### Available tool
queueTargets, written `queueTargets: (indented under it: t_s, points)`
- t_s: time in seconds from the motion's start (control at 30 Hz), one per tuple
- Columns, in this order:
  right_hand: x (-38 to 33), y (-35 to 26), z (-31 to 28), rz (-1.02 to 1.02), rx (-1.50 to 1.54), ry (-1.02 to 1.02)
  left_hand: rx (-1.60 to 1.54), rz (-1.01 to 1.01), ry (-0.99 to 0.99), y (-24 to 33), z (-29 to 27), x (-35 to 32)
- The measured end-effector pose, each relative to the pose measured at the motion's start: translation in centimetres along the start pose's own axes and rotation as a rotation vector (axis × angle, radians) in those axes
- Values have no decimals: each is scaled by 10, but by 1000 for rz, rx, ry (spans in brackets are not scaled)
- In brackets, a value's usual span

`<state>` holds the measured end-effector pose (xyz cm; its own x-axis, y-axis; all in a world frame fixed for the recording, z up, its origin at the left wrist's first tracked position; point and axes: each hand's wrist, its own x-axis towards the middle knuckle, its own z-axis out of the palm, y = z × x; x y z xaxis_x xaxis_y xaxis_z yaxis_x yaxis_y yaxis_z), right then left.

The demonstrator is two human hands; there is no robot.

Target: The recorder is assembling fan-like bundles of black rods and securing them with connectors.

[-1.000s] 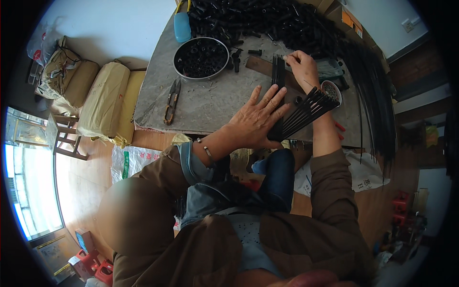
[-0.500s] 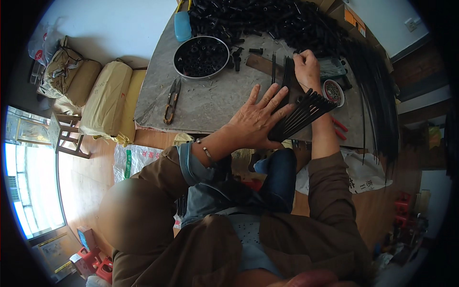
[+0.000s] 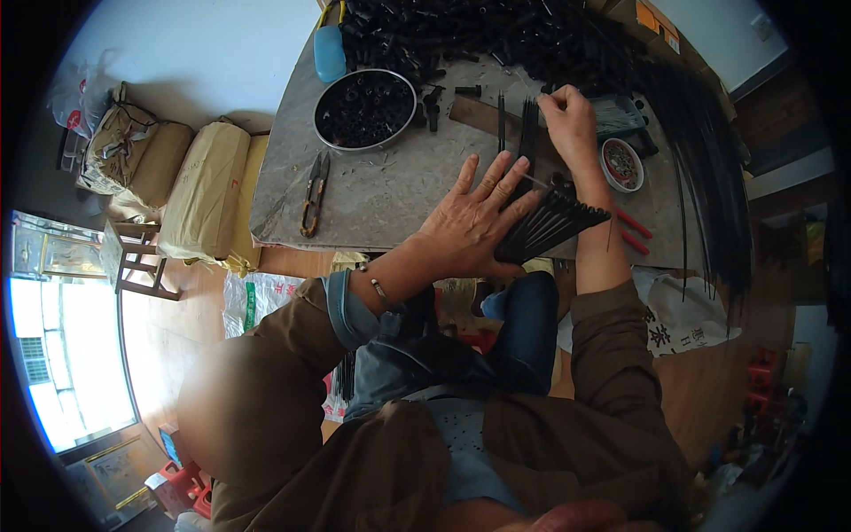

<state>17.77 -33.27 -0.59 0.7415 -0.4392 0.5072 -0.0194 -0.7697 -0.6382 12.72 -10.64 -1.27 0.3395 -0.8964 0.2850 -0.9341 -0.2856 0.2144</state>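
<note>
My left hand (image 3: 474, 213) lies over a bundle of thin black rods (image 3: 554, 222), its fingers stretched and spread, its thumb along the near side. The rods fan out to the right, with small rounded ends. Other thin black rods (image 3: 529, 124) point away from me beyond my fingertips. Beyond these, my right hand (image 3: 569, 124) is closed in a pinch; whatever its fingertips hold is too small to make out. A small white bowl (image 3: 622, 166) of tiny metal bits stands beside my right wrist.
A metal bowl of black parts (image 3: 366, 108) and scissors (image 3: 315, 195) are on the left of the grey table (image 3: 275, 195). Black tubes (image 3: 496, 31) heap along the back. Long black rods (image 3: 709, 177) hang over the right edge near red-handled pliers (image 3: 634, 232).
My right hand has shifted slightly away from me, still pinched. The fanned ends of the bundle sit a little lower. My left hand stays nearly in place.
</note>
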Motion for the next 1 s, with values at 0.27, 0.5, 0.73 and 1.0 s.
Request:
queueTargets:
  t_s: [0.27, 0.5, 0.73, 1.0]
  points:
    - [3, 3, -7, 115, 259, -163, 8, -11, 16, 0, 2, 1]
    - [1, 2, -5, 167, 326, -142, 33, -11, -10, 2, 0, 1]
    - [4, 1, -13, 200, 420, -236, 33, -21, -6, 4, -1, 1]
    - [5, 3, -13, 249, 527, -234, 27, 7, -13, 1, -1, 1]
